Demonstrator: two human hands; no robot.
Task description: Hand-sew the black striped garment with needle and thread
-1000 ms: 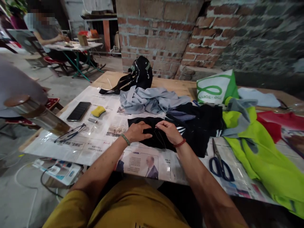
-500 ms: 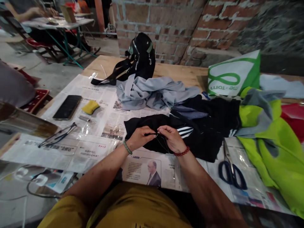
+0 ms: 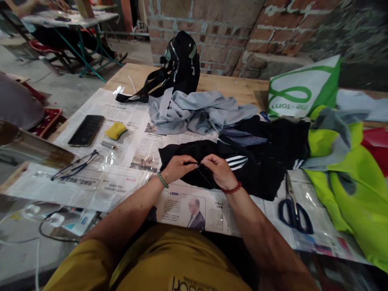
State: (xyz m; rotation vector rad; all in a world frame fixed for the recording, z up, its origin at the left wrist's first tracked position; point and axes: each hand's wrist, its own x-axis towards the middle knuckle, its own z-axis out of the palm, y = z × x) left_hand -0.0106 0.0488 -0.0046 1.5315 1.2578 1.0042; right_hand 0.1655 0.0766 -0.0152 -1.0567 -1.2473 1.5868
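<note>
Black trousers or shorts (image 3: 209,147) with three white stripes lie crumpled in front of me. My left hand (image 3: 181,169) is closed, pinching a raised fold of the black garment between thumb and fingers. Close beside it, almost touching, my right hand (image 3: 218,171) is closed in a pinch at the same fold. A thin pale thread (image 3: 205,178) loops down from between the fingertips. A tiny glint there looks like a sewing needle, mostly hidden by my fingers. Dark-handled scissors (image 3: 294,214) lie on the newspaper to the right.
Newspaper (image 3: 118,194) covers the table. On the left are a phone (image 3: 87,130), a yellow sponge (image 3: 115,131), eyeglasses (image 3: 75,165) and a bottle (image 3: 36,147). Behind lie grey cloth (image 3: 197,111) and a black bag (image 3: 183,60); a neon-yellow garment (image 3: 348,173) and a green-white bag (image 3: 304,87) are right.
My view has tilted slightly, so the table things sit a little higher in the picture. Both hands keep their pinch on the fold, with the right fingers shifted only slightly.
</note>
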